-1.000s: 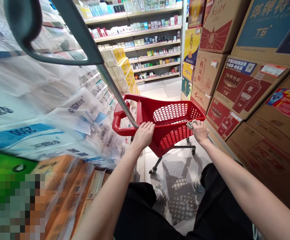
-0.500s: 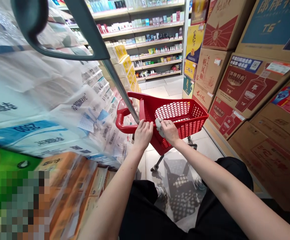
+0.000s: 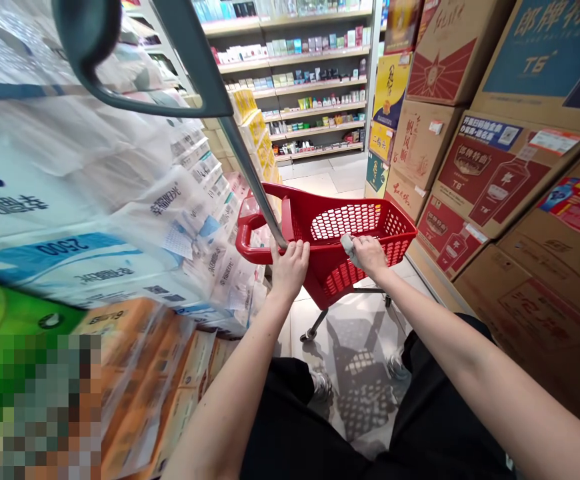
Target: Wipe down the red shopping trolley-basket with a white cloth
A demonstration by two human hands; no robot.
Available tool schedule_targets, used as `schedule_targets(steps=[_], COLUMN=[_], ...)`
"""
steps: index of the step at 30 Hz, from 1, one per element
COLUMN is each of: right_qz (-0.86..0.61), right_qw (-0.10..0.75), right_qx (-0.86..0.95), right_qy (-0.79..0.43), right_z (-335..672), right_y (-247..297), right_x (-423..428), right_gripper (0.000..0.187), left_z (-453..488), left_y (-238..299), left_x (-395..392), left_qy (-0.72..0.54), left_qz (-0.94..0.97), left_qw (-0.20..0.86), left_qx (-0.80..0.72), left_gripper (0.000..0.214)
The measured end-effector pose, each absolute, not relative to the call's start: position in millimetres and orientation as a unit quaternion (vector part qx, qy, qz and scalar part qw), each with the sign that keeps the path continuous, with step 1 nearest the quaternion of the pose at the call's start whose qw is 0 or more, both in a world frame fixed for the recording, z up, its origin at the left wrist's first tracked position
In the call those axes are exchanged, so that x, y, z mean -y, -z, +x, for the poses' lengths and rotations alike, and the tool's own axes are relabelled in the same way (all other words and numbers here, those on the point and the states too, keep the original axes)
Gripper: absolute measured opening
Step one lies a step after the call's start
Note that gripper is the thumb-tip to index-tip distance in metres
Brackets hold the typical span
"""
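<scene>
A red plastic shopping cart (image 3: pixel 325 280) with perforated basket walls stands in front of me, turned sideways. My left hand (image 3: pixel 291 263) is closed over its near rim, right beside the foot of the grey metal pole (image 3: pixel 256 177). Farther right along the same rim, my right hand (image 3: pixel 370 256) pinches a crumpled pale grey cloth (image 3: pixel 348 245) and presses it to the edge. Part of the cloth is hidden under the fingers. The basket's inside shows no goods. At the pole's upper end, a dark grey loop handle (image 3: pixel 140 107) reaches across the upper left.
Stacked plastic-wrapped white packs (image 3: pixel 160 207) and orange packs (image 3: pixel 140 380) line the left. Cardboard cartons (image 3: pixel 500 173) are piled along the right. Shelves of small goods (image 3: pixel 310 83) stand at the back. My feet are on the tiled floor (image 3: pixel 320 360) near the cart's wheels.
My right hand has slid to the right along the rim with the cloth. The left hand keeps its place on the rim. The view has shifted slightly, so the pole appears farther right.
</scene>
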State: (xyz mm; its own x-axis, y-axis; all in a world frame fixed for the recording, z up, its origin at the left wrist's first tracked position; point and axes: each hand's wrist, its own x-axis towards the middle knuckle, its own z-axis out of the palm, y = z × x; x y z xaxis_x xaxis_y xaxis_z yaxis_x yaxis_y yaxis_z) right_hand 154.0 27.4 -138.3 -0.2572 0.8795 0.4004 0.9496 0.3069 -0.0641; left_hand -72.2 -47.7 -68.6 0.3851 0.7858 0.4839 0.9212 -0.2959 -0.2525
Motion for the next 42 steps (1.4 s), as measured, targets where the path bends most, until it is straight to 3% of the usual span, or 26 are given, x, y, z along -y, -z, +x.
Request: schedule_targets(steps=[7, 15, 21, 29, 35, 42], right_qz=[-0.496, -0.514, -0.513, -0.517, -0.581, -0.675], right_qw=[0.240, 0.193, 0.200, 0.338, 0.453, 0.429], right_qx=[0.831, 0.832, 0.831, 0.785, 0.676, 0.597], right_qy=[0.071, 0.077, 0.078, 0.056, -0.018, -0.064], right_z=[96, 158, 185, 185, 176, 149], right_y=[119, 138, 151, 179, 213, 200], right_x=[-16, -38, -50, -37, -8, -19], right_gripper=[0.033, 0.026, 0.030, 0.044, 0.036, 0.022], left_z=[-75, -109, -110, -99, -96, -89], left_y=[70, 69, 74, 63, 63, 62], left_x=[43, 45, 47, 50, 48, 51], left_qy=[0.137, 0.199, 0.271, 0.191, 0.183, 0.180], left_qz=[-0.802, -0.839, -0.771, -0.760, -0.759, -0.758], left_qw=[0.250, 0.242, 0.246, 0.251, 0.229, 0.235], left_qx=[0.524, 0.445, 0.521, 0.567, 0.581, 0.581], left_gripper=[0.045, 0.044, 0.046, 0.046, 0.043, 0.042])
